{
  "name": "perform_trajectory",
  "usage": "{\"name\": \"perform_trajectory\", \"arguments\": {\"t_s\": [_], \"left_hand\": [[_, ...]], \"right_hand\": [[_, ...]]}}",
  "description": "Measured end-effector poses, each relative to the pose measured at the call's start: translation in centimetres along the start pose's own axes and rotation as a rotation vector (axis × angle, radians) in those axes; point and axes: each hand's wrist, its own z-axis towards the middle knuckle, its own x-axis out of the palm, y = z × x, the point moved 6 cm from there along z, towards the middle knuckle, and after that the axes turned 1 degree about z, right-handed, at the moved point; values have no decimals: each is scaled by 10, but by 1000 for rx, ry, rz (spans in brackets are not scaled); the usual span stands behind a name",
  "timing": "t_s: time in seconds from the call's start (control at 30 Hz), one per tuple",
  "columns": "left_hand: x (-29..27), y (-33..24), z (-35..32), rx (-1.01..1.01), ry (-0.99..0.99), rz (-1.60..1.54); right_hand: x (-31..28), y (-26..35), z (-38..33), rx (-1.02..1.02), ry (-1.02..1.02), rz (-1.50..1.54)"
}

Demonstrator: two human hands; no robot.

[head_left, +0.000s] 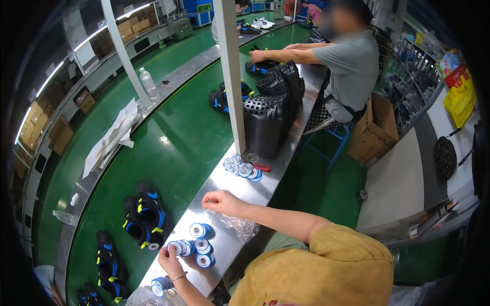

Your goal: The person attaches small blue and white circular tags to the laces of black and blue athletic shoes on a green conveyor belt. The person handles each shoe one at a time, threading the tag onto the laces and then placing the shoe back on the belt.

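Several round discs with white faces and blue rims lie in short stacks on the metal ledge. My left hand (171, 262) has its fingertips closed on the end disc (176, 247) of one row. Just to its right are more disc stacks (201, 231). Farther up the ledge my right hand (224, 203) is raised with its fingers pinched together; anything between them is too small to make out. Below the right wrist lies a clear plastic bag (242, 228). A black, blue and yellow pair of shoes (145, 214) stands on the green belt beside my left hand.
Another shoe pair (108, 265) stands at the near left. Beyond my right hand are more discs (245, 169), a red-handled tool (261, 167), a white post (230, 76) and tall black perforated baskets (268, 122). A seated co-worker (349, 61) handles shoes farther along.
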Motion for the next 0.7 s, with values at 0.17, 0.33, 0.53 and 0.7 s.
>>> {"name": "perform_trajectory", "arguments": {"t_s": [0.17, 0.33, 0.53, 0.7], "left_hand": [[-10, -4, 0, 28, -52, -14], [6, -16, -11, 15, -7, -254], [45, -55, -44, -5, 73, -528], [62, -61, -57, 9, 86, -604]], "right_hand": [[-4, 16, -7, -16, -79, -199], [-2, 13, -10, -133, -125, -251], [34, 46, -28, -269, 3, -246], [56, 40, -39, -301, -1, -313]]}}
